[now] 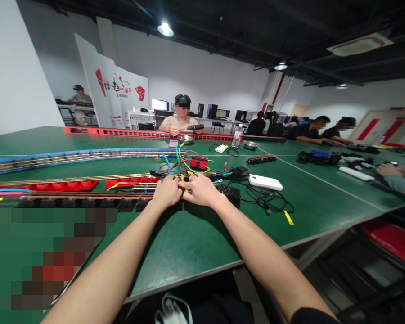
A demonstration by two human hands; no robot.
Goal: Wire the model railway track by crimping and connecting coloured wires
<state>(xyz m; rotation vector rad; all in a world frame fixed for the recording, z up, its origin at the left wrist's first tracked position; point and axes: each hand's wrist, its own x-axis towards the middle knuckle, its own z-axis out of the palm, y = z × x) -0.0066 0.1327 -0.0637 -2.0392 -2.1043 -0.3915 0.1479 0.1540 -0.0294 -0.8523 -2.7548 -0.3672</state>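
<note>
My left hand (168,191) is at the right end of a long brown rail with black blocks beneath it (97,196), its fingers curled down over small parts. Beside it my right hand (201,189) is bent inward, fingertips close to the left ones, among coloured wires (178,157). Both hands look closed, but what lies between the fingers is hidden by the hands. Just beyond them sits a red block with wires (198,163). Red scalloped strips (67,185) lie along the rail to the left.
Right of my hands are a black box (232,194), a white power bank (266,182), and a coiled black cable (266,198). A blue curved track (70,157) lies farther back. Across the green table (324,189), a person (182,119) holds an electric screwdriver (195,128) near a metal bowl (186,139).
</note>
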